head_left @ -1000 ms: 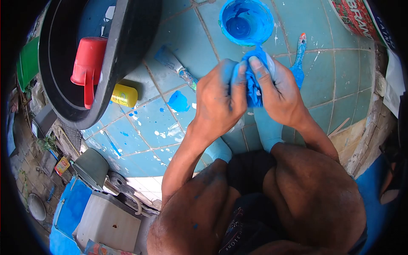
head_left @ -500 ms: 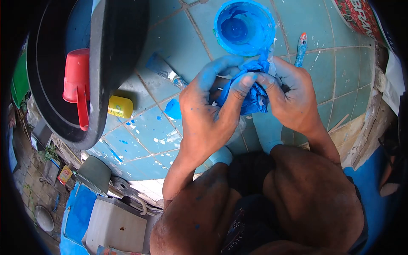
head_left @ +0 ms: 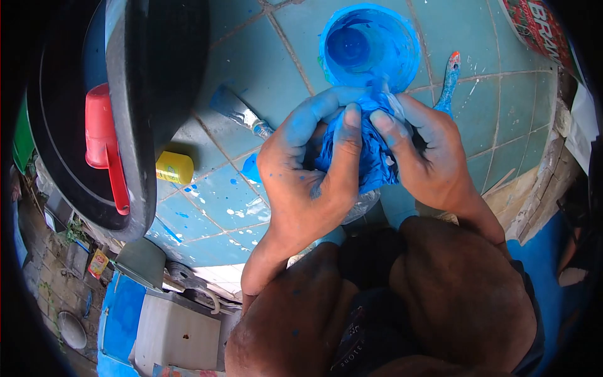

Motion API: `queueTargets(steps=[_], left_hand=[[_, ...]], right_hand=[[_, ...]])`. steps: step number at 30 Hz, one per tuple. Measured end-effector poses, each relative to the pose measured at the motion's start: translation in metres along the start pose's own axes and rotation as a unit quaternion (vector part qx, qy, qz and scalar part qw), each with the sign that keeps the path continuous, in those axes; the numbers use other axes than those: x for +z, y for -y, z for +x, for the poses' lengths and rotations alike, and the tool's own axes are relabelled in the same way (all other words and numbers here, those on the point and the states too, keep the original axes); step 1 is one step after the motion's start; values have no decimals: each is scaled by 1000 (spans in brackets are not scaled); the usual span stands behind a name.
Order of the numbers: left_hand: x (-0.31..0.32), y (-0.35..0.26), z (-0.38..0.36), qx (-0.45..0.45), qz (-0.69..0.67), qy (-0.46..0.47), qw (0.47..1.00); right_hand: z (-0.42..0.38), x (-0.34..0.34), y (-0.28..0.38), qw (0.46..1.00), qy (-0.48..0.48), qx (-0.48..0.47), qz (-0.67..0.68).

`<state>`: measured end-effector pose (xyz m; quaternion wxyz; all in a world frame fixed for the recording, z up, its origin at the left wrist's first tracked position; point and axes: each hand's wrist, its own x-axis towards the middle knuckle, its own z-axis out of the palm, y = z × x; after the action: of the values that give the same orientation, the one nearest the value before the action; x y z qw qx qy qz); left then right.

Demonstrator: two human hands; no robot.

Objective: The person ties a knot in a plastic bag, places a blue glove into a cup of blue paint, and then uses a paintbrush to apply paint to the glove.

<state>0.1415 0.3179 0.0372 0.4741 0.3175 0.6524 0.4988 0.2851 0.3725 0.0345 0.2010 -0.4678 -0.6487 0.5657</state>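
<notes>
Both my hands, fingers smeared with blue paint, grip a crumpled, blue-painted sheet (head_left: pixel 375 151) between thumbs and fingers. My left hand (head_left: pixel 314 157) is closed on its left side, its thumb pressed over the front. From the right, my right hand (head_left: pixel 433 151) pinches the folds, with the thumb lying near the other one. Just beyond the sheet stands a bucket (head_left: pixel 402 60) coated inside with blue paint. A wide paintbrush (head_left: pixel 242 112) lies left of my left hand. Past my right hand rests a smaller paintbrush (head_left: pixel 450 81) with an orange tip.
A large black basin (head_left: pixel 135 119) stands at the left, with a red dipper (head_left: pixel 100 135) at its rim. Beside it lies a yellow container (head_left: pixel 174 168). Blue and white paint spots mark the tiled floor (head_left: pixel 217 217). A printed red bag (head_left: pixel 537 31) is at the upper right.
The sheet has been spread somewhat between my hands, with more of its folds showing below the thumbs. My thumbs have turned to point more upward. The view has shifted slightly.
</notes>
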Motion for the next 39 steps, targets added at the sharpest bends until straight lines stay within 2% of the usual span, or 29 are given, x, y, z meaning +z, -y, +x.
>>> queueTargets(steps=[2, 5, 7, 8, 11, 15, 18, 20, 24, 26, 30, 32, 36, 38, 39], left_hand=[[-1, 5, 2, -1, 16, -7, 1000], [2, 8, 3, 30, 13, 13, 999], [3, 3, 2, 4, 13, 20, 1000], [3, 1, 1, -37, -2, 25, 999], [5, 4, 2, -33, -15, 14, 999], [4, 6, 1, -28, 4, 26, 999], [3, 7, -1, 3, 9, 18, 1000], [1, 4, 0, -73, -13, 1, 997], [4, 12, -1, -62, -48, 9, 997], [6, 17, 0, -5, -66, 18, 998], [3, 10, 3, 18, -58, 44, 997], [3, 4, 1, -87, -63, 34, 994], [6, -2, 1, -101, -47, 33, 993], [6, 2, 2, -31, -55, 42, 997], [6, 4, 2, -31, -55, 41, 997]], right_hand=[[5, -8, 7, 993, 53, 76, 70], [9, -12, 10, 992, 31, 111, 60], [11, -19, 12, 995, 38, 89, 29], [11, -21, 12, 997, 47, 66, 0], [12, -21, 8, 998, 33, 45, -14], [14, -24, 7, 996, 51, 74, 5], [11, -21, 7, 989, 41, 122, 66], [14, -22, 12, 967, 42, 167, 189], [16, -28, 8, 973, 83, 165, 137], [12, -20, -2, 995, -4, 52, 82], [10, -24, -2, 999, 23, 37, 17], [6, -20, -6, 999, -15, -43, 5], [5, -18, 7, 1000, -11, -3, -14], [4, -13, 12, 997, -19, 68, 16], [3, -13, 13, 997, -18, 67, 16]])
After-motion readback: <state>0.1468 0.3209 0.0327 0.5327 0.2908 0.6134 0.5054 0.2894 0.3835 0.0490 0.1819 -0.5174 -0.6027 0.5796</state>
